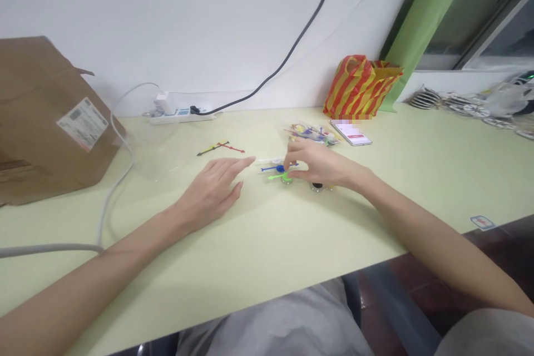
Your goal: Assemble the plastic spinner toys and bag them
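My left hand [212,192] lies low over the table with its fingers stretched out and holds nothing. Its fingertips point at a small row of arrow-shaped plastic pieces. In that row are a white arrow [268,161], a blue arrow [271,168] and a bright green arrow [277,177] on a round clear base. Thumb and fingertips of my right hand [315,161] come together at the green arrow's right end, close beside the blue one. Under the right wrist sits a round black piece [317,186], partly hidden. Yellow-black and red arrows [231,148] lie crossed beyond my left hand.
A clear bag of colourful parts [312,132] lies behind my right hand, near a phone [352,132] and a striped bag [359,89]. At left stand a cardboard box [41,122] and a grey cable [109,194]. A power strip [179,115] lies along the wall.
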`<state>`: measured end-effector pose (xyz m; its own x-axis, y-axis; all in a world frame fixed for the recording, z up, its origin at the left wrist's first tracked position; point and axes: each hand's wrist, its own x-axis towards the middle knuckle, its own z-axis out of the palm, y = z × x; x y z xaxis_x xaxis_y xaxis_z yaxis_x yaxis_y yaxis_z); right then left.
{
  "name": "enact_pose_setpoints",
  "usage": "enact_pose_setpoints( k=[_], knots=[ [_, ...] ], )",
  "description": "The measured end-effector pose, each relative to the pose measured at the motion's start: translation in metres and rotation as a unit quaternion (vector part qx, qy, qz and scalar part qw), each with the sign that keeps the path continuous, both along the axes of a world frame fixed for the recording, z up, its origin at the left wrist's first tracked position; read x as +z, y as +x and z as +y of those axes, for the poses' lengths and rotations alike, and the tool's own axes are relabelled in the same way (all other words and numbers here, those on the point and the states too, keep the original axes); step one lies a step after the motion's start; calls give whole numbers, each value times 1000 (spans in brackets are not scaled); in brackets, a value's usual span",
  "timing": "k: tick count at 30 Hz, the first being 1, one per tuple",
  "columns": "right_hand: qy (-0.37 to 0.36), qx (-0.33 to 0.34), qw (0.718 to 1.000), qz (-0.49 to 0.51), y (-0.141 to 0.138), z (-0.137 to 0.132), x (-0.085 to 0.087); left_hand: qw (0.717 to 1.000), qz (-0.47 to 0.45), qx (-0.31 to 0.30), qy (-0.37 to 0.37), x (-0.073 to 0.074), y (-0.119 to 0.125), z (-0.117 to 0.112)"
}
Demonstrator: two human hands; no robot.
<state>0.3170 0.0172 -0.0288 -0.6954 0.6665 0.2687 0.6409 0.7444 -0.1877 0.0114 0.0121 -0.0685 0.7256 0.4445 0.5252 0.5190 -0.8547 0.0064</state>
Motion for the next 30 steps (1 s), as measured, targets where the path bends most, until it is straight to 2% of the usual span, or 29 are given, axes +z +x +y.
enact_pose_setpoints(
  k=[3, 5, 8, 10, 13, 16, 21, 23, 26, 28, 30],
  knots=[
    [-49, -40, 998, 7, 15, -3, 15, 1000, -2, -1, 2, 0, 0, 0],
    [-134, -59, 989, -12, 27, -4, 22, 1000, 0, -5, -1, 0, 0, 0],
    [-276, -74, 957, -56, 38, -4, 24, 1000, 0, -8, -2, -1, 0, 0],
    [-316, -72, 943, -68, 38, -4, 21, 1000, -1, -8, 0, -1, 0, 0],
    [-323, -45, 944, -51, 26, -6, 17, 1000, 1, -8, 2, 0, 1, -1],
    [-343, 19, 939, -6, 7, -13, 13, 1000, -5, -19, 13, 0, 1, -1],
    [-412, 162, 895, 56, -38, -25, 0, 999, -22, -29, 22, -5, -2, 4],
    [-416, 195, 886, 54, -58, -25, -4, 999, -35, -20, 27, -5, -5, 8],
    [-350, 190, 916, 50, -88, -13, -4, 998, -49, 3, 34, -3, -15, 17],
    [-301, 176, 936, 39, -104, 4, -1, 997, -54, 27, 51, -1, -25, 24],
    [-288, 168, 943, 20, -117, 26, 6, 996, -42, 50, 64, 2, -37, 33]
  ],
)
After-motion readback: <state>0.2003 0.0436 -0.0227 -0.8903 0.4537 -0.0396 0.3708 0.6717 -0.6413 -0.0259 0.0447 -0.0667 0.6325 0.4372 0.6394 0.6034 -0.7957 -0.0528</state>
